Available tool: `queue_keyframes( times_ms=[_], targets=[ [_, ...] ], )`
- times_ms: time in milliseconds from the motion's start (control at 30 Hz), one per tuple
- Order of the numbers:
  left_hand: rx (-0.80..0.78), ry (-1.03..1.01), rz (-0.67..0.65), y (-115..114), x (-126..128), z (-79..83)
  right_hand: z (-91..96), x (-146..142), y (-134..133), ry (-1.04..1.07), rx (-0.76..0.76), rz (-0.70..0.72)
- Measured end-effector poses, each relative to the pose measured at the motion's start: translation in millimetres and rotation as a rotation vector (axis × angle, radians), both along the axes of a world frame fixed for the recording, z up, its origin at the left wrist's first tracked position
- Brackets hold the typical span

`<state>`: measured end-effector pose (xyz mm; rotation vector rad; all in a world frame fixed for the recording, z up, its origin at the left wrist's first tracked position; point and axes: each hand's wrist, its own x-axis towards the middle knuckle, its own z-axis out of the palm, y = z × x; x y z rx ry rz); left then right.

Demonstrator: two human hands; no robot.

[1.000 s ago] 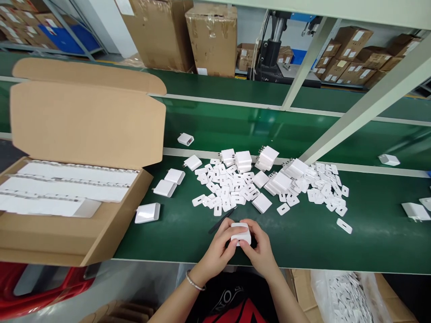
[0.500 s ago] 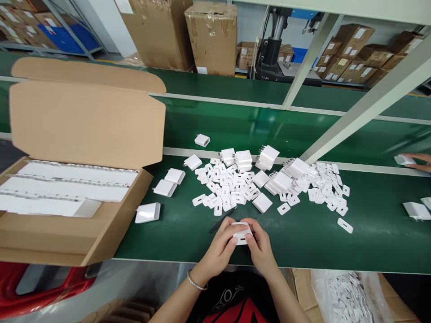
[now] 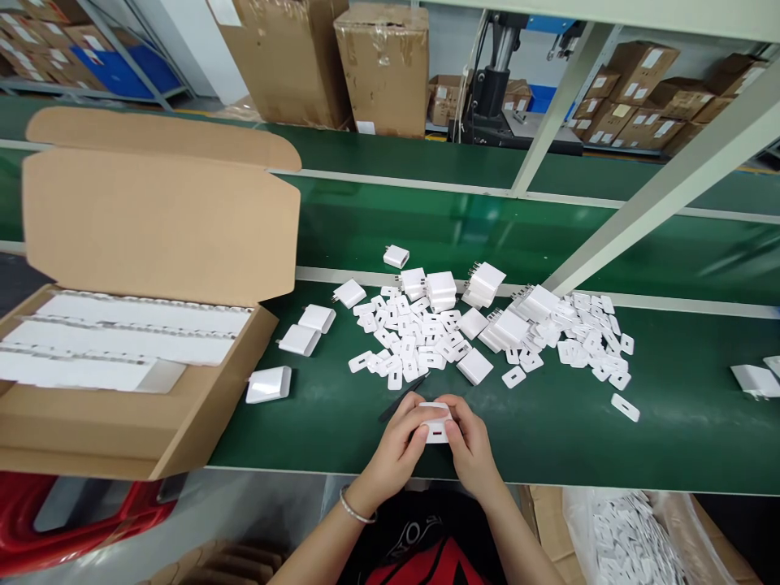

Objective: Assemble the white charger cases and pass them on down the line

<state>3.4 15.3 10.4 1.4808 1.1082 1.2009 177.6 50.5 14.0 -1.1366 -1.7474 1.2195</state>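
Both my left hand (image 3: 400, 435) and my right hand (image 3: 468, 439) are closed around one white USB charger (image 3: 436, 434) near the bench's front edge. Its port face with a dark slot points toward me. Just beyond my left fingers lies a dark slim tool (image 3: 399, 400), partly hidden. Loose white face plates with slots (image 3: 420, 337) form a pile ahead of my hands, and a second pile of plates (image 3: 588, 333) is farther right. Several white chargers (image 3: 510, 327) lie among and behind the plates.
An open cardboard box (image 3: 201, 422) holding rows of white pieces stands at left, with chargers (image 3: 268, 384) beside it. One charger (image 3: 396, 257) sits on the green conveyor belt (image 3: 341, 215). A slanted metal post (image 3: 664, 187) rises at right. Below the bench is a bag of plates (image 3: 634, 536).
The charger on the conveyor belt has shifted right. Another person's hand and the charger it held at the right edge are gone from view. My hands stay nearly still around the charger.
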Motion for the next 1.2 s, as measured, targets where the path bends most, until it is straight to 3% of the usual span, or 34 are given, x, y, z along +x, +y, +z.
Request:
queue_keyframes(
  times_ms=[167, 433, 600, 767, 1000, 1200],
  targets=[
    [0.039, -0.032, -0.063, -0.4, 0.7, 1.1, 0.6, -0.4, 1.9, 0.036, -0.039, -0.041],
    [-0.077, 0.021, 0.024, 1.0, 3.6, -1.5, 0.1, 3.5, 0.6, 0.152, -0.065, -0.008],
    [-0.295, -0.141, 0.094, 8.6, 6.6, 7.0, -3.1, 4.7, -3.3, 0.185, -0.146, 0.030],
    [-0.438, -0.105, 0.152, 21.1, 15.8, 24.1, -3.3, 2.3, -4.8, 0.209, -0.235, -0.074],
    [-0.437, -0.055, 0.194, 26.1, 20.8, 26.4, -4.3, -0.4, -4.5, 0.202, -0.313, -0.149],
    [-0.430, -0.049, 0.169, 25.6, 18.6, 26.0, -3.0, -0.4, -3.1, 0.191, -0.247, -0.136]
  ],
)
